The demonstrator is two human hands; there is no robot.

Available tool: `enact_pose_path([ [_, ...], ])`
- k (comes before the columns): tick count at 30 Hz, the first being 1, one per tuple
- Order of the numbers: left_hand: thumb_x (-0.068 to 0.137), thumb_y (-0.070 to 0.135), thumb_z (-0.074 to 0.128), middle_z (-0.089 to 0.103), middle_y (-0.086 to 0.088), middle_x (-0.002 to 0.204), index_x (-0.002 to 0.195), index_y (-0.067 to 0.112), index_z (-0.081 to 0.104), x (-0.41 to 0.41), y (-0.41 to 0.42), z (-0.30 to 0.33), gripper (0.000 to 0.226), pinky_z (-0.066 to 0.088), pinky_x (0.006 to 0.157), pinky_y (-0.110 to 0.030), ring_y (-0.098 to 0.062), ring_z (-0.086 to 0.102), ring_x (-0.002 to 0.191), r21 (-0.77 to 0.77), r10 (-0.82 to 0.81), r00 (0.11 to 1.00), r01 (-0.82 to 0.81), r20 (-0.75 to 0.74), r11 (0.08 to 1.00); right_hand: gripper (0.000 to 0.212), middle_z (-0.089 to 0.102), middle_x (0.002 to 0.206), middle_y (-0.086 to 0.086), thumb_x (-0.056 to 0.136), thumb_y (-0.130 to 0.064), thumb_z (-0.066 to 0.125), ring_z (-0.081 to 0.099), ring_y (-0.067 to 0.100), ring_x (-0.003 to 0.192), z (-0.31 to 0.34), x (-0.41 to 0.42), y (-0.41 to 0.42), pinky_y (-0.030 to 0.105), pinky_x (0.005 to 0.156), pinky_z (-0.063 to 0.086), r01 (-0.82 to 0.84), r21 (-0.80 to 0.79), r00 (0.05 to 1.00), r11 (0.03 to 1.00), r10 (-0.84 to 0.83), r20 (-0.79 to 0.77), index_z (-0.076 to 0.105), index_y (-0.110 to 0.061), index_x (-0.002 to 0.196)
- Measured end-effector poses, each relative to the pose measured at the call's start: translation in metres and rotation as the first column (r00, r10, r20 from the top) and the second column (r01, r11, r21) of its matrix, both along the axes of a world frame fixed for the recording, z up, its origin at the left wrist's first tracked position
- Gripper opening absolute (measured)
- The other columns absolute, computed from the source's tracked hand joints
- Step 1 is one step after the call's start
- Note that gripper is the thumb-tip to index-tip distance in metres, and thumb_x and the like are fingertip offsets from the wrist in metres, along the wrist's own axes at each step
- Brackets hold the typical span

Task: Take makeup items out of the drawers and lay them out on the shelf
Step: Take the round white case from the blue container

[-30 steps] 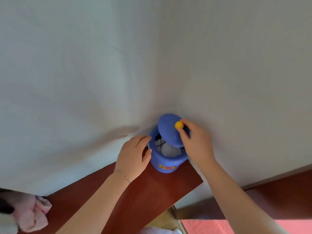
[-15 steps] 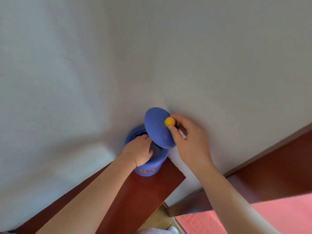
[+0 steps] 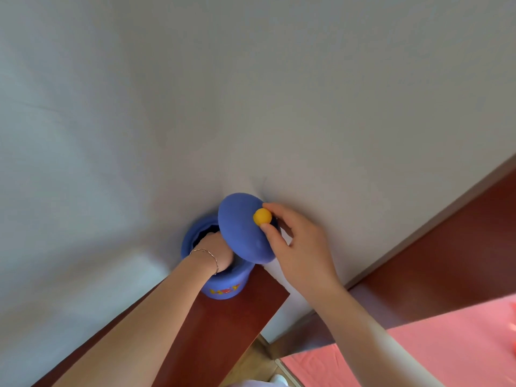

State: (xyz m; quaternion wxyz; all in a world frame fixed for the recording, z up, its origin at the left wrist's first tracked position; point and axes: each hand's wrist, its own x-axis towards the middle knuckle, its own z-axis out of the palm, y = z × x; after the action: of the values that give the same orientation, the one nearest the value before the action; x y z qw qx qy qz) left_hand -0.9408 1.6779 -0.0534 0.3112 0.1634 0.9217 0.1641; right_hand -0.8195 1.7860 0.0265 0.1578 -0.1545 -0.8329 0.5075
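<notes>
The right hand (image 3: 300,248) pinched the yellow knob (image 3: 262,216) of the blue lid (image 3: 241,233), holding it tilted. The left hand (image 3: 216,247) reached inside the blue jar (image 3: 223,287) on the wooden shelf (image 3: 237,325); I cannot tell its grip.

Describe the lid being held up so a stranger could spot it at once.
Follow the dark red wooden shelf to its end against the white wall, where a blue jar stands. Tilted just above its mouth is the blue lid, pinched by the right hand. Its round yellow knob sets it apart.
</notes>
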Motion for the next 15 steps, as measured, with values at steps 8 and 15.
enact_pose_path([
  [8,0.096,0.008,0.040,0.037,0.001,0.055,0.051,0.018,0.033,0.003,-0.011,0.009,0.047,0.032,0.066,-0.028,-0.014,0.034,0.060,0.120,0.054,0.998,-0.051,-0.021,0.991,0.026,0.066,0.116,-0.016,0.092,-0.029,0.058,0.057,-0.001,0.108,-0.002,-0.004,-0.007,0.029,0.095,0.047,-0.049,-0.008,0.998,0.999,0.049,0.043,0.063,-0.026,0.117],
  [15,0.093,0.008,0.046,0.058,-0.012,0.071,0.055,0.020,0.037,0.009,-0.022,0.028,0.041,0.038,0.071,-0.040,-0.024,0.044,0.071,0.350,0.168,0.980,-0.122,-0.103,0.929,0.026,0.065,0.114,-0.020,0.092,-0.033,0.058,0.056,-0.005,0.108,0.001,-0.007,-0.015,0.025,0.094,0.046,-0.028,0.014,1.000,1.000,0.028,0.002,0.063,-0.030,0.117],
])
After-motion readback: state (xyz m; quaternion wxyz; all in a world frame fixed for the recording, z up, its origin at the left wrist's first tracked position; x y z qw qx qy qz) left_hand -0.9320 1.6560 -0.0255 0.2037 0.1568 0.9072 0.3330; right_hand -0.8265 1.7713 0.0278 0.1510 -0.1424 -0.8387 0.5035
